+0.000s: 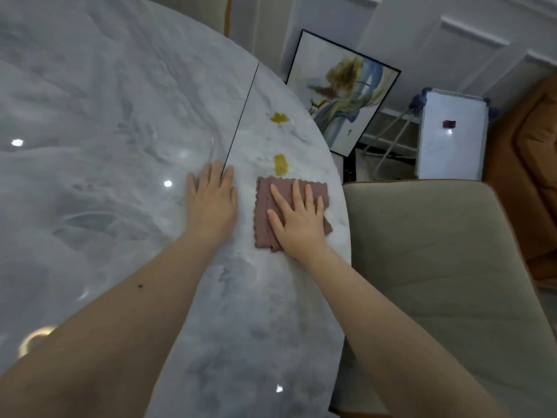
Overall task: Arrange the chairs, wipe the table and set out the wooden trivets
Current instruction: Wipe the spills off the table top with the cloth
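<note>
A grey marble table [105, 116] with a rounded edge fills the left of the head view. Near its right rim lies a folded dusty-pink cloth [265, 212]. My right hand [297, 218] presses flat on the cloth with fingers spread. My left hand [212, 200] rests flat on the bare tabletop just left of the cloth, holding nothing. Two yellow smears mark the table beyond the cloth, one close [280, 165] and one farther [279, 117]. A beige upholstered chair [446, 267] stands against the table's right edge. No wooden trivets are in view.
A thin dark seam [241, 116] runs across the tabletop toward my left hand. A framed painting [343, 92] leans on the white panelled wall. A white box-like object [452, 137] stands on the floor beside an orange-brown seat [530, 164].
</note>
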Tool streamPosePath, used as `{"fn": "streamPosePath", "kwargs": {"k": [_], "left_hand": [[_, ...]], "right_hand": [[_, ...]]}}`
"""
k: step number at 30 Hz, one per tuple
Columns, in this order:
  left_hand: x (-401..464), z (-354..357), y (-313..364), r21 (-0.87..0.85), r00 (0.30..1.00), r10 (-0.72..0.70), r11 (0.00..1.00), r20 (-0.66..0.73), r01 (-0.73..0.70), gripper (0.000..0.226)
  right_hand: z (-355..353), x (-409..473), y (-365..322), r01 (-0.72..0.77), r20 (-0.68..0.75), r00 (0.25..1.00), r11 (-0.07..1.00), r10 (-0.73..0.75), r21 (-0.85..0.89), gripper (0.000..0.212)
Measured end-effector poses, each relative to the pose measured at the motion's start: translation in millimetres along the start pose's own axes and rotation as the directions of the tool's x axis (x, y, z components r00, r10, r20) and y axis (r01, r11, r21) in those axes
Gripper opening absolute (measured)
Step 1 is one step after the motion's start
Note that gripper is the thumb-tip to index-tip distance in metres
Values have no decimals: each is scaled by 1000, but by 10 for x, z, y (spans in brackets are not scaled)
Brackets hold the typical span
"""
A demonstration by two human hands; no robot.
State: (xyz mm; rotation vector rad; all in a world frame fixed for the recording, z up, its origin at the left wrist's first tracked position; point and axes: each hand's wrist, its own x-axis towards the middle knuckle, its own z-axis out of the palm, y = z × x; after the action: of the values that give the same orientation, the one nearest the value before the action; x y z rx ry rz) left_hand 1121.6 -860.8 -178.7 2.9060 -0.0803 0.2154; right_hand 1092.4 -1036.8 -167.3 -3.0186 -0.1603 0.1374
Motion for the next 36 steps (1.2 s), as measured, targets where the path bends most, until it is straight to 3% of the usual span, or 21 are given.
{"fn": "streamPosePath", "kwargs": {"k": [3,5,9,13,15,18,21,23,25,28,30,33,36], "left_hand": [[81,74,7,-9,999,-37,999,37,38,49],[77,109,-6,-28,998,-52,998,26,53,50],[58,97,-17,-18,999,-48,999,-6,48,62],[52,80,-6,-40,998,-56,998,16,56,64],[52,68,0,-62,998,-56,996,16,57,63],[61,50,-1,-97,998,-55,994,10,55,61],[53,54,-28,-117,999,-43,992,15,44,61],[50,47,-28,-136,999,-46,990,11,47,63],[54,33,-14,-149,998,-64,987,12,65,63],[64,28,3,-190,996,-88,978,23,91,61],[67,20,-9,-277,994,-110,955,17,110,58],[101,-1,-46,-429,990,-135,892,50,143,49],[133,-56,-95,-569,982,-146,801,116,186,49]], "right_hand": [[-38,-115,200,310,70,949,950,-308,-25,55],[-87,-44,425,394,99,916,919,-390,-27,56],[-116,407,579,220,49,974,975,-220,-5,59],[-84,762,237,75,10,997,997,-75,-6,54],[-47,736,45,101,9,995,995,-101,-15,55],[9,385,-108,279,-7,960,960,-279,9,60],[-20,-26,169,413,53,910,910,-412,-20,56],[-115,-70,468,402,121,911,914,-394,-49,56],[-157,115,584,303,102,949,952,-297,-44,57],[-104,528,249,98,57,994,995,-97,-2,55],[-45,628,-106,45,19,999,999,-45,9,53],[34,365,-296,183,-55,982,981,-180,68,51],[15,-17,-146,321,-90,947,897,-309,303,51]]}}
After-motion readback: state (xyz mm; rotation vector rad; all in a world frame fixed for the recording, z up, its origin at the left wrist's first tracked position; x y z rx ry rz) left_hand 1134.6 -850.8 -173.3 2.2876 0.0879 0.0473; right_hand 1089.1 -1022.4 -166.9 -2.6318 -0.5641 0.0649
